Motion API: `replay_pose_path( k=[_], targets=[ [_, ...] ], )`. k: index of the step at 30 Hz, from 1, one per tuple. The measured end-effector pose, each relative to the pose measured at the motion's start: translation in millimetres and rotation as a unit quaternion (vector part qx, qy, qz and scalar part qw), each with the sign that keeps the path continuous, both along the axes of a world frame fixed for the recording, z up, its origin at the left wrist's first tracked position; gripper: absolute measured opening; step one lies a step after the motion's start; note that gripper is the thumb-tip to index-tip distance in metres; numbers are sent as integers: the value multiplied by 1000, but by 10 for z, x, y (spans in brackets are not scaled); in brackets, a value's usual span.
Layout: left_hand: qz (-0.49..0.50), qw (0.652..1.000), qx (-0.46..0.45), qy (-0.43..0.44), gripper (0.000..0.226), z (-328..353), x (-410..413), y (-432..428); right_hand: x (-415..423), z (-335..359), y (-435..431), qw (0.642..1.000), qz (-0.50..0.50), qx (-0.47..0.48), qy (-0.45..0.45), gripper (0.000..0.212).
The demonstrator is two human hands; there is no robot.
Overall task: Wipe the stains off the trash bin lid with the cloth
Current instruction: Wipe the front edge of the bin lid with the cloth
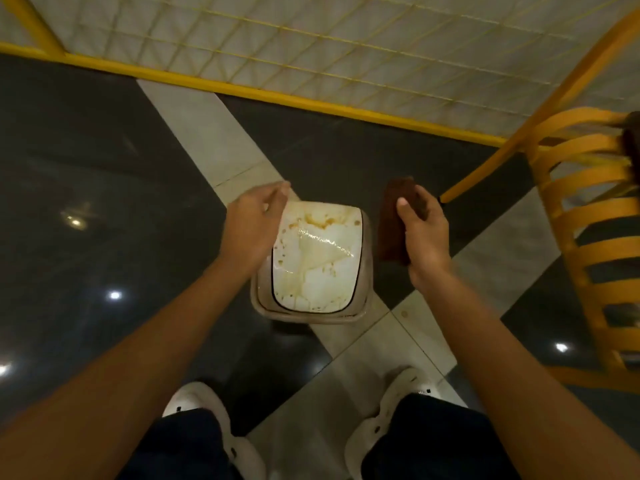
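Note:
A small trash bin stands on the floor right in front of my feet. Its white lid (317,258) is streaked and spotted with brown and orange stains, and a wet sheen runs across it. My right hand (424,230) holds a dark brown cloth (393,220) just to the right of the bin, above lid level; the thumb lies on the cloth. My left hand (254,220) hovers at the lid's left edge with relaxed fingers, holding nothing. Whether it touches the bin I cannot tell.
A yellow slatted chair (585,237) stands close on the right, with a dark item on its seat at the frame edge. A yellow-framed mesh barrier (311,102) runs across behind the bin. The floor is dark glossy tile with pale strips. My white shoes (207,417) are below.

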State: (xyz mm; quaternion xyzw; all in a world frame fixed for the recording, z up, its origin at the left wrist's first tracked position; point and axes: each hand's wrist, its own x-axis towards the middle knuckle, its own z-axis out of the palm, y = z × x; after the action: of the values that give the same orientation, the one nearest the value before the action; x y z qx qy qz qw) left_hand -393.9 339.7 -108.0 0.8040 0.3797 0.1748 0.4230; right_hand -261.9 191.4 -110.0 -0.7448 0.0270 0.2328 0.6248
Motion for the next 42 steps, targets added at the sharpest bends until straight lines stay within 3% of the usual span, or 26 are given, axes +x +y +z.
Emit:
replay_pose_path(
  k=[4, 11, 17, 25, 29, 34, 42],
  targets=[
    [34, 998, 1, 52, 38, -310, -186, 13, -17, -197, -172, 997, -24, -70, 10, 48],
    [76, 994, -81, 20, 45, -654, 96, -86, 99, -671, -263, 992, -6, -119, 29, 44],
    [115, 992, -51, -22, 44, -946, 116, -121, 44, -1038, -149, 992, 44, -113, -19, 42],
    [137, 990, -16, -24, 42, -997, 145, -139, 250, -1435, 159, 995, 9, -94, -35, 34],
    [145, 989, -20, -21, 41, -1010, 147, -141, 382, -1410, 227, 991, 59, -102, -58, 33],
    [144, 989, -15, -29, 41, -1029, 140, -141, -4, -1521, -117, 993, 41, -96, -58, 33],
    [146, 988, -12, -37, 41, -1057, 146, -128, 518, -1446, 264, 988, 118, -92, -43, 31]
  ],
)
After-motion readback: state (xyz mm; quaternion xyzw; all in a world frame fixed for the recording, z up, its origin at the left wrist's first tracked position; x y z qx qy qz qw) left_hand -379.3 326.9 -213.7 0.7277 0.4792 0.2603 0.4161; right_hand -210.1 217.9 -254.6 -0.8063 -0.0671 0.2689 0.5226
